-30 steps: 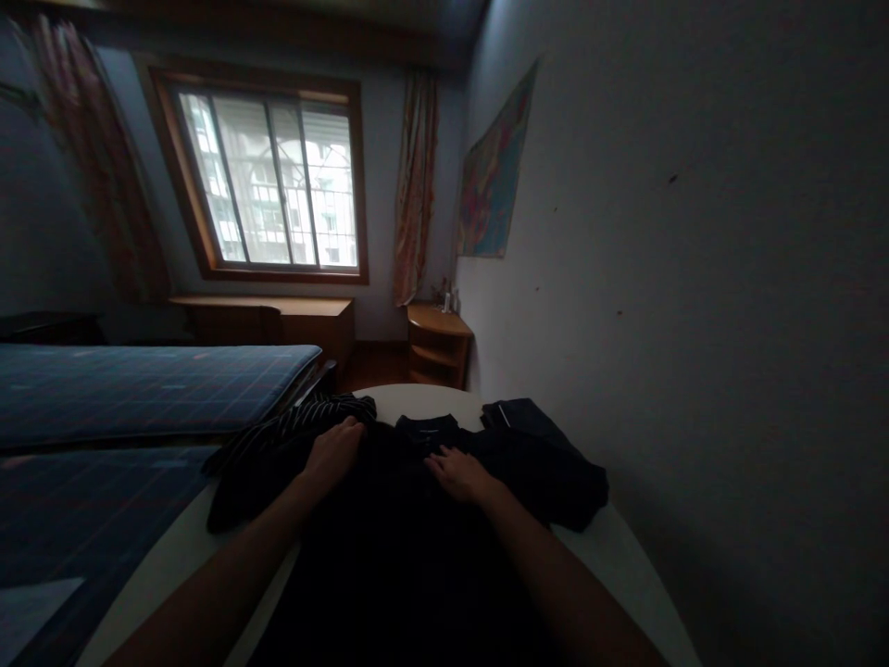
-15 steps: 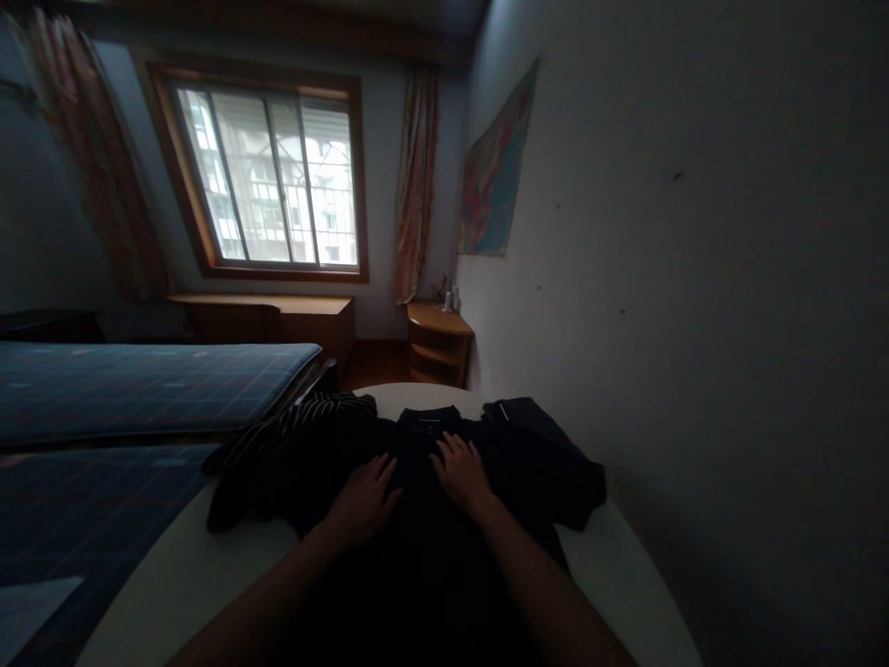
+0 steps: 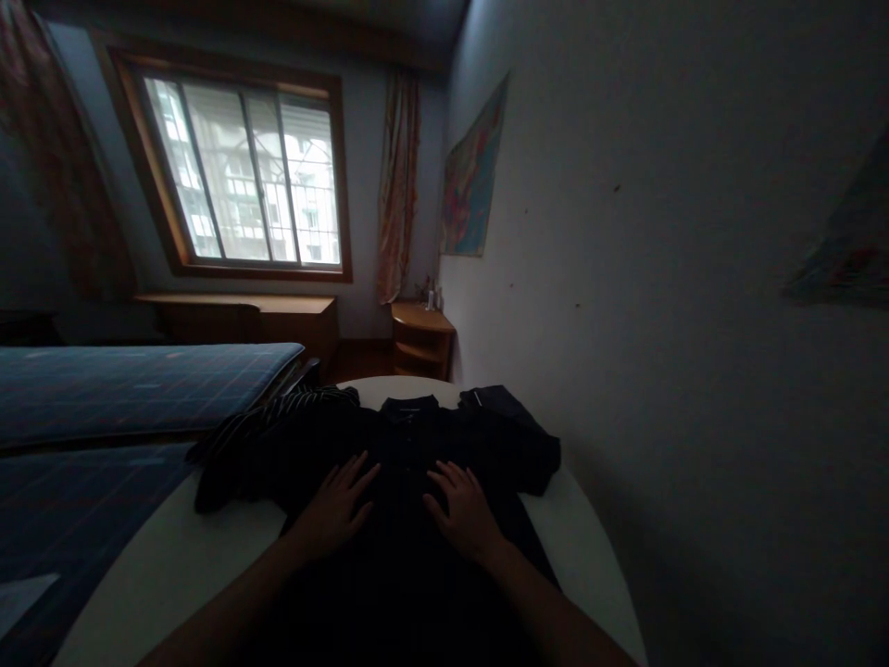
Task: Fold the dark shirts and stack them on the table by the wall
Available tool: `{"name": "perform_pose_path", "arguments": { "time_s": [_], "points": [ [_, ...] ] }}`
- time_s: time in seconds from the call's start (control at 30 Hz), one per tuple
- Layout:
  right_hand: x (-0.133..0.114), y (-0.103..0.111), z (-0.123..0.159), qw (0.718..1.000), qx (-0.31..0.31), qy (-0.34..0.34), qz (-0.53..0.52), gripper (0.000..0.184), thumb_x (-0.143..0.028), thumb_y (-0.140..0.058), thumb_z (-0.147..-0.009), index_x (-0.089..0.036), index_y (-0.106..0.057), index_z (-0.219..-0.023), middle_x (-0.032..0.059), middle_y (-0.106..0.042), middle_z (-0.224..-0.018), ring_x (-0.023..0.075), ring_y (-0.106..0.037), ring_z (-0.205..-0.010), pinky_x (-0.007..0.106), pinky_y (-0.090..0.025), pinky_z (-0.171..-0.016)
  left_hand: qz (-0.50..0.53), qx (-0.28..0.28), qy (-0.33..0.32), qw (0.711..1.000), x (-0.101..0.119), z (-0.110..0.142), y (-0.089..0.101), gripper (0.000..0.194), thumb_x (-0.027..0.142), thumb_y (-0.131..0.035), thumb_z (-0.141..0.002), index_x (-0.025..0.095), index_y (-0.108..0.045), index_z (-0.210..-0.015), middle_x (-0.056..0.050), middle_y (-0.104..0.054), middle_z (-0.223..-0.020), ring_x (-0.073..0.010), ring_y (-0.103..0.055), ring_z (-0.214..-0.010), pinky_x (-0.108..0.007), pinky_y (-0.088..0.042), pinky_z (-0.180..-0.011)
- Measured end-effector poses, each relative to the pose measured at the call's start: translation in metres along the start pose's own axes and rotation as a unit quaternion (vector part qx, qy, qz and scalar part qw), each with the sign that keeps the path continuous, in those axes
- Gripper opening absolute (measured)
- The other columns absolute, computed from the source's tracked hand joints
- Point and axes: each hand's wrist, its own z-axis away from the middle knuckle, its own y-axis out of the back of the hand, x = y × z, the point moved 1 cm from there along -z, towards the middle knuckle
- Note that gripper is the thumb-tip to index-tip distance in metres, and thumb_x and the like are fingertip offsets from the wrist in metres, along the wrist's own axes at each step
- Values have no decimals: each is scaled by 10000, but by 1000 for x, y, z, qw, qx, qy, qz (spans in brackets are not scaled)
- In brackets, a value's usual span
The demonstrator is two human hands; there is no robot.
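A dark polo shirt lies spread face up on a round white table, its collar at the far side and its sleeves out to both sides. My left hand rests on the left part of the chest, palm down with fingers spread. Flat on the right part of the chest is my right hand, its fingers also apart. Neither hand grips the cloth. The room is dim, so folds in the fabric hardly show.
A dark striped garment lies beyond the left sleeve, and a folded dark garment beyond the right shoulder. At the left stands a bed with a blue checked mattress. The wall runs close along the right.
Both hands have slid down the shirt toward me, away from the collar, and sit slightly farther apart. The camera view has turned a little to the right.
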Motion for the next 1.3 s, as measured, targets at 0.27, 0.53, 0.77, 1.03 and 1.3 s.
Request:
{"name": "perform_pose_path", "arguments": {
  "time_s": [0.27, 0.53, 0.77, 1.03, 1.3],
  "points": [
    [4, 8, 3, 999, -24, 16, -27, 468, -476, -413, -983, -221, -589, -1334, 76, -522, -1459, 234, -433, -1369, 410, -285, -1154, 6, -11, 35, 999, 38, -2, 5, 512, 459, -408, -966, 195, -549, -1381, -113, -378, -1559, -322, -308, -1449, -508, -259, -1171],
    [13, 16, -17, 1000, -6, 14, 25, 380, -397, -486, -945, -224, -643, -1244, 78, -624, -1332, 252, -541, -1231, 391, -395, -1034, 43, -11, 14, 999, 78, -40, -1, 561, 415, -481, -927, 163, -490, -1428, -135, -383, -1554, -340, -337, -1433, -471, -328, -1146],
    [60, 64, -35, 975, 172, -121, 65, 292, -265, -424, -945, -206, -668, -1093, 80, -687, -1139, 216, -602, -1059, 318, -413, -954, 71, 24, 5, 997, 78, -49, -10, 468, 327, -460, -936, 198, -532, -1380, -89, -396, -1553, -291, -327, -1445, -454, -305, -1170],
    [127, 90, -5, 876, 307, -333, 164, 357, -287, -530, -915, -147, -583, -1239, 153, -660, -1157, 292, -594, -1062, 360, -415, -851, 105, 40, 4, 994, 74, -48, -19, 431, 298, -477, -935, 186, -584, -1337, -89, -435, -1529, -284, -332, -1443, -461, -307, -1176],
    [157, 86, 1, 882, 302, -352, 86, 284, -282, -498, -932, -142, -637, -1137, 131, -698, -1064, 242, -650, -953, 307, -420, -766, 123, 60, 2, 991, 72, -48, -25, 404, 267, -504, -922, 192, -608, -1306, -91, -463, -1509, -301, -355, -1430, -486, -341, -1158]
  ]
}}
